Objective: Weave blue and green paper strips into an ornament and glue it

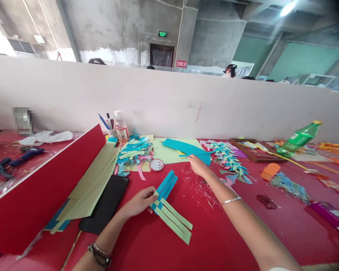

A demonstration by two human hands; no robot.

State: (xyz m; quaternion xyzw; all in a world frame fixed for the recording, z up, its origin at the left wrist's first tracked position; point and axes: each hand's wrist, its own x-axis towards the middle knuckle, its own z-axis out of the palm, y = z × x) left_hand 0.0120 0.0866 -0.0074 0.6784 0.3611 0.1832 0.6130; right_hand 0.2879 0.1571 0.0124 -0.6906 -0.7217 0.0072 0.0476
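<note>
Forearms nearest; woven strips between pinching left fingers; right fingers' grip unclear.

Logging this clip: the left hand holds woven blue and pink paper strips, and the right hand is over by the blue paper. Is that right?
Not quite: in the head view, the woven strips in the left hand are blue and pale green, not pink. The right hand is by the blue paper, as stated.
</note>
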